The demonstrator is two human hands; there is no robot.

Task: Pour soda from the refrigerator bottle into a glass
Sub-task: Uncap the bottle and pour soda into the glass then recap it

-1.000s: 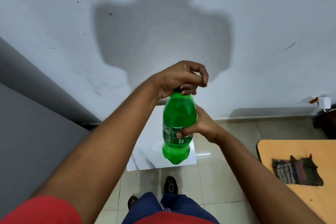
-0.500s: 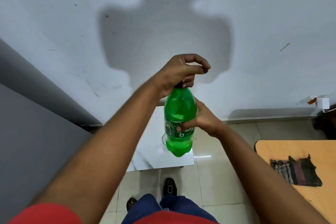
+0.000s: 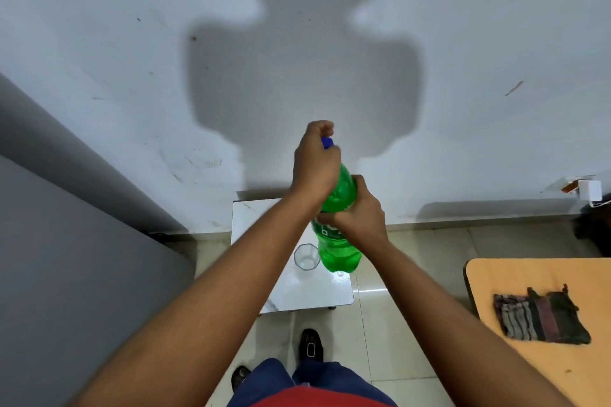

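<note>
A green soda bottle (image 3: pixel 337 254) stands upright, held in the air above a small white marble-look table (image 3: pixel 297 294). My right hand (image 3: pixel 362 211) grips its middle around the label. My left hand (image 3: pixel 314 162) is closed over the neck, and the blue cap (image 3: pixel 327 143) shows between its fingers. An empty clear glass (image 3: pixel 306 257) stands on the table just left of the bottle's base.
A grey refrigerator side (image 3: pixel 66 258) fills the left. A white wall rises behind the table. At the right is an orange wooden table (image 3: pixel 545 281) with a striped cloth pouch (image 3: pixel 542 317). A white plug (image 3: pixel 590 190) sits on the wall. My feet are on the tiled floor.
The view has pulled back and tilted down, so the glass now shows. My left hand has turned on the cap, and the blue cap is visible.
</note>
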